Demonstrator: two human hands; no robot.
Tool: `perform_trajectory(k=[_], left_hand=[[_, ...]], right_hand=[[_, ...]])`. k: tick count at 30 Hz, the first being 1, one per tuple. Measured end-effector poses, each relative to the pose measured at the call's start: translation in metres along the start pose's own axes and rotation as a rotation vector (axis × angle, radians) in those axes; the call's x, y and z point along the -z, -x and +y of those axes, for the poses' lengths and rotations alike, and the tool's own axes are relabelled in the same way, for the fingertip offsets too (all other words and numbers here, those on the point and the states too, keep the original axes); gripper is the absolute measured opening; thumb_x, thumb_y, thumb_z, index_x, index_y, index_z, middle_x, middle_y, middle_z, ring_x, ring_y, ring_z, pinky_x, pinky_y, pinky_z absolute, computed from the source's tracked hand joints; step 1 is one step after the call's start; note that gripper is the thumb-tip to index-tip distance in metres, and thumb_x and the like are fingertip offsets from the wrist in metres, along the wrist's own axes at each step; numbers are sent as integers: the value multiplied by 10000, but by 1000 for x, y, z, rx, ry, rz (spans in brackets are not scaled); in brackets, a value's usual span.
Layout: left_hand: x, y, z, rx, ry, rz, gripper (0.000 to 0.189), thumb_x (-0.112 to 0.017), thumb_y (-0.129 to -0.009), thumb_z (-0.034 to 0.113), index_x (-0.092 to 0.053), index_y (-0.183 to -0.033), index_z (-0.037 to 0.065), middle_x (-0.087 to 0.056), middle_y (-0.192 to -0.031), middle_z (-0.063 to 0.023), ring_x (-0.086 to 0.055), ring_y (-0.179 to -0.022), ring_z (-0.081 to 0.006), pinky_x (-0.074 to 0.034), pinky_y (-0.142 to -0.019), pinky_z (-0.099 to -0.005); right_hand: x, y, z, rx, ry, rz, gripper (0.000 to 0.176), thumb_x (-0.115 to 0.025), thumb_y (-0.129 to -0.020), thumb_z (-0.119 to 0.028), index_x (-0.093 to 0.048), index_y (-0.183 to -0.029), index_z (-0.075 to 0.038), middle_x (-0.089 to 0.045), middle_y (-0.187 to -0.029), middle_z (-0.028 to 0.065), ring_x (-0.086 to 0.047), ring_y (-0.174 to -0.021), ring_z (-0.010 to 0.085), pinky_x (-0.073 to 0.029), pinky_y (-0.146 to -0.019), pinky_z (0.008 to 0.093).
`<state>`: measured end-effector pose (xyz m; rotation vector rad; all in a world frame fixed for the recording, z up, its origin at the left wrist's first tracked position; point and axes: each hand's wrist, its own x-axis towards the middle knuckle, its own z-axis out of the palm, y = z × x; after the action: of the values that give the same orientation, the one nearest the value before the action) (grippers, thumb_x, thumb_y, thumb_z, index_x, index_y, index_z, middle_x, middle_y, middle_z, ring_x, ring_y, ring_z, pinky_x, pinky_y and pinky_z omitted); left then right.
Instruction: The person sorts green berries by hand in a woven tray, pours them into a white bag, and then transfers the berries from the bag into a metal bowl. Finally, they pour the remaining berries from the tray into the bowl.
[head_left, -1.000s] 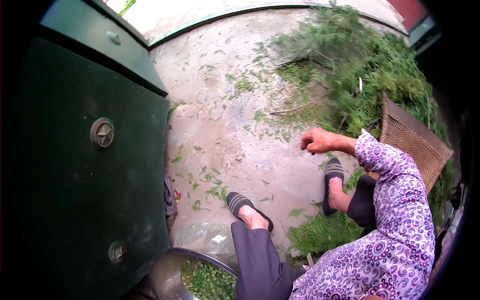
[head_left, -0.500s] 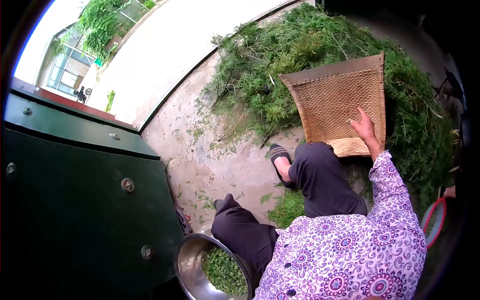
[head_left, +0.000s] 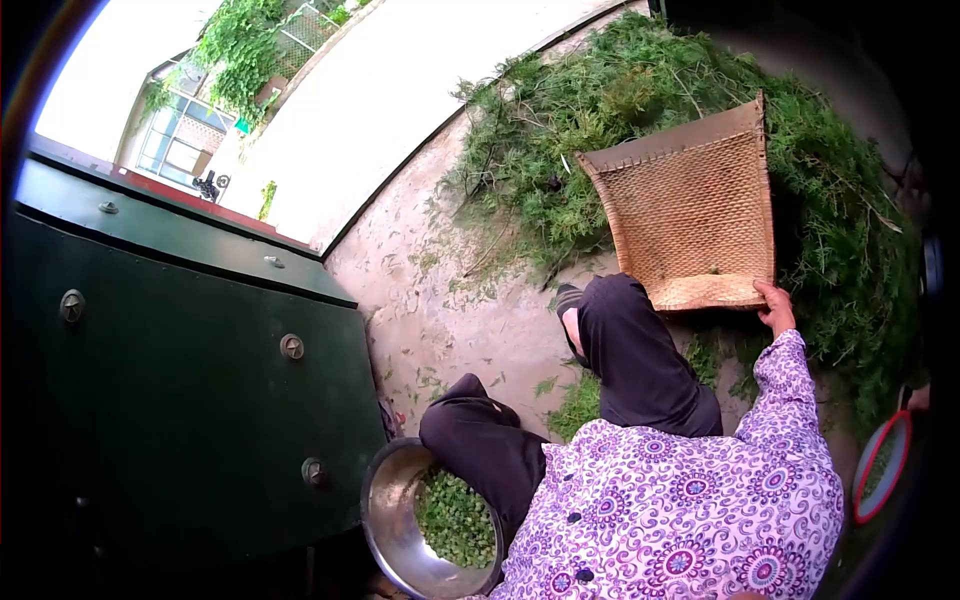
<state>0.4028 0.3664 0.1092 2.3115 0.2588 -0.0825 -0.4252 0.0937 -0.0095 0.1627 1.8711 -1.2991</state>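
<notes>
My right hand [head_left: 776,307] grips the near right corner of a woven winnowing basket [head_left: 690,215], thumb on top of the rim. The basket is tan wicker with a flat brownish strip along its far edge. It rests tilted against a heap of green branches [head_left: 560,110], and only a small dark speck lies in it. My left hand is out of view. By my left leg stands a steel bowl [head_left: 392,500] partly filled with small green pieces [head_left: 455,520].
A dark green metal door [head_left: 190,400] with star-shaped studs stands on the left. Green sprigs litter the concrete floor [head_left: 450,340]. At the far right is a red-rimmed round object [head_left: 890,490], a bit of skin showing beside it. My legs [head_left: 640,350] are bent before me.
My right hand has come down from over the basket, where its fingers were apart, and taken hold of the near right corner. The view has shifted slightly.
</notes>
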Motion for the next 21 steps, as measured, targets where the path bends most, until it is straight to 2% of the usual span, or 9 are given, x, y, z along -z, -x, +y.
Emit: perform_trajectory(k=[1,3,4,5,8,13,15,19,21], left_hand=[[5,-2,-9,19,15,16,323,-639,-758,145,-547,-957,-93,-585,-922,-162,-545,-741,-250,-462,-691,-374],[18,-7,-29,62,40,46,329,-639,-758,145,-545,-962,-95,-584,-928,-164,-546,-745,-252,-462,-692,-375],[25,-11,-41,86,50,61,331,-639,-758,146,-545,-964,-96,-584,-931,-165,-546,-746,-253,-462,-693,-376],[32,-15,-52,100,58,70,334,-639,-757,146,-544,-966,-96,-584,-933,-167,-546,-748,-254,-462,-694,-377],[47,-22,-77,145,73,108,342,-639,-756,147,-542,-973,-99,-583,-942,-170,-546,-753,-256,-463,-696,-379],[56,-28,-103,201,105,120,356,-639,-755,149,-538,-985,-104,-581,-956,-176,-547,-762,-261,-463,-700,-382],[57,-30,-114,226,114,123,359,-639,-755,149,-537,-987,-105,-580,-959,-177,-547,-764,-262,-463,-701,-382],[60,-19,-109,230,264,6,437,-645,-755,173,-503,-1034,-132,-572,-988,-193,-544,-822,-259,-457,-759,-381],[61,-15,-109,231,320,-62,468,-645,-757,176,-480,-1076,-123,-563,-1016,-192,-536,-844,-250,-452,-774,-384]], right_hand=[[-3,0,-4,8,14,-7,495,-723,-652,-187,-521,-1102,-149,-550,-1070,70,-492,-990,246,-371,-802,502],[-18,23,-17,76,422,22,441,-630,-685,-123,-493,-1104,-132,-552,-987,67,-534,-842,247,-458,-607,419],[-26,44,-26,88,314,-2,385,-561,-689,-83,-477,-1064,-101,-534,-913,79,-538,-736,242,-451,-458,330],[-29,58,-35,95,349,-14,385,-561,-689,-83,-477,-1064,-101,-534,-913,79,-538,-736,242,-451,-458,330],[-30,73,-49,121,167,-106,305,-562,-703,-96,-479,-997,-89,-518,-884,100,-528,-717,239,-461,-454,330],[-40,78,-88,-3,58,-323,291,-529,-766,-125,-469,-1029,-17,-542,-904,129,-547,-675,233,-498,-420,279],[-56,90,-108,32,70,-383,301,-530,-776,-160,-468,-1048,-46,-560,-891,104,-553,-661,214,-501,-415,271],[-106,134,-158,220,168,-480,267,-542,-784,-159,-494,-1025,-53,-565,-890,90,-562,-658,189,-512,-434,258],[-132,127,-182,257,265,-555,268,-570,-779,-173,-504,-1012,-57,-575,-865,75,-582,-725,181,-512,-427,282]])
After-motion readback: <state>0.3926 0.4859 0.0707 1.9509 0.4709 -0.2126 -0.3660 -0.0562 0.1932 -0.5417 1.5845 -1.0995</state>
